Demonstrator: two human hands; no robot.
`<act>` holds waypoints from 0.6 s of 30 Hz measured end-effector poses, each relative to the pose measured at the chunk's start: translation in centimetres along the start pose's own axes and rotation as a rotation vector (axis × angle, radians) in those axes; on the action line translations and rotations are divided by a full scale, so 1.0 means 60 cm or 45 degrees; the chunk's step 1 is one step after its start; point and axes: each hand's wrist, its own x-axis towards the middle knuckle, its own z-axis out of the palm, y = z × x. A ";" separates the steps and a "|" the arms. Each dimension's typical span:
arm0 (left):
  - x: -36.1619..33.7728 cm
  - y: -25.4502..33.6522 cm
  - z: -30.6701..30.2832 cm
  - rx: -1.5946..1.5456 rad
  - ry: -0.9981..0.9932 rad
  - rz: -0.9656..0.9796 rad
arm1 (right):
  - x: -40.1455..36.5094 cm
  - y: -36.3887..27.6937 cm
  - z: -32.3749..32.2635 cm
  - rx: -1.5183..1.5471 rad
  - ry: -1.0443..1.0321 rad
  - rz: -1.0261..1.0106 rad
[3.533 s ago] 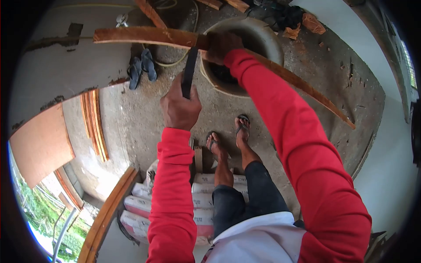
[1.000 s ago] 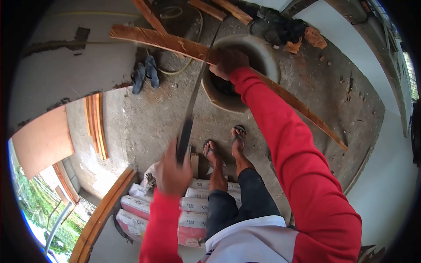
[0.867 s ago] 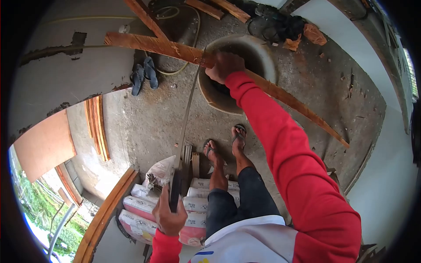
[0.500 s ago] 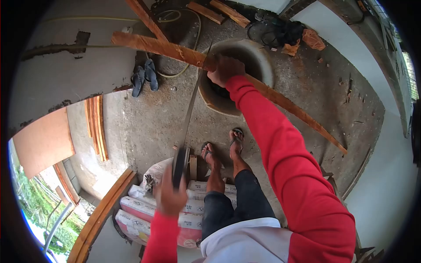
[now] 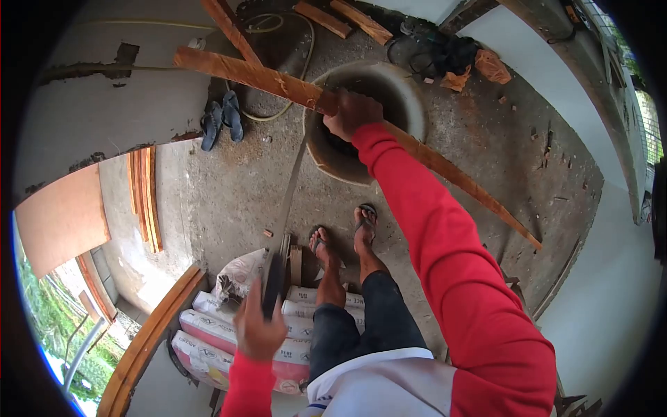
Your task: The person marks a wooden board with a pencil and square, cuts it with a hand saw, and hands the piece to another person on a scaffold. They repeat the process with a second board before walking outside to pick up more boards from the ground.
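Observation:
My left hand [image 5: 258, 330] is closed round the black handle of a handsaw [image 5: 292, 182] at lower left, its long blade pointing up and away from me. The far end of the blade lies close to the near edge of a long wooden plank [image 5: 260, 80]. My right hand [image 5: 353, 115] grips this plank from above, just right of the blade's end. The plank slants across a large round concrete basin [image 5: 415, 104], whose dark inside partly shows beneath it. My right fingers hide the part of the plank under them.
Another wooden board [image 5: 233, 31] meets the plank at upper left. Slippers [image 5: 231, 117] and a yellowish hose [image 5: 309, 55] lie on the floor. Stacked cement bags [image 5: 208, 326] stand beside my legs. Wood offcuts [image 5: 361, 21] and a dark heap [image 5: 445, 55] are at the far side.
My left hand has drawn the saw back toward me, and its blade no longer crosses the plank. My right hand keeps its grip on the plank. The view has shifted slightly.

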 end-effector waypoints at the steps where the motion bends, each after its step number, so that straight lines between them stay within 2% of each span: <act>1: -0.006 -0.003 -0.006 0.010 -0.008 -0.018 | 0.000 0.004 0.005 0.007 0.001 0.003; 3: -0.014 -0.018 0.004 0.019 -0.014 -0.055 | 0.004 0.008 0.014 0.009 0.007 -0.002; 4: 0.055 -0.045 0.059 -0.100 0.014 -0.002 | 0.005 0.003 0.012 -0.001 0.009 -0.001; 5: 0.145 -0.055 0.126 -0.022 0.136 0.116 | -0.003 -0.001 0.005 -0.021 0.001 0.003; 6: 0.247 -0.020 0.155 -0.226 0.050 -0.002 | -0.005 -0.001 0.000 -0.045 0.008 0.009; 7: 0.326 0.017 0.165 -0.172 0.021 0.034 | 0.004 -0.004 0.000 -0.035 0.027 -0.009; 8: 0.328 0.017 0.168 -0.138 0.019 0.059 | 0.002 -0.002 0.000 -0.019 0.029 -0.009; 10: 0.312 0.019 0.164 -0.051 0.005 0.083 | -0.014 0.004 -0.004 -0.003 -0.010 0.005; 11: 0.224 -0.007 0.137 -0.022 0.089 0.135 | -0.008 0.008 -0.007 0.002 -0.007 0.016; 13: 0.039 -0.025 0.041 -0.004 -0.044 0.028 | 0.001 0.007 -0.005 0.022 0.008 0.014; 14: -0.019 -0.002 -0.009 -0.041 -0.074 -0.034 | -0.002 0.013 -0.001 0.016 0.009 0.002; 17: -0.042 -0.014 -0.015 -0.011 -0.084 -0.098 | -0.006 0.013 0.005 -0.021 -0.008 0.002; 18: 0.026 -0.042 0.039 -0.119 -0.013 0.055 | -0.009 0.011 0.007 -0.036 -0.016 0.008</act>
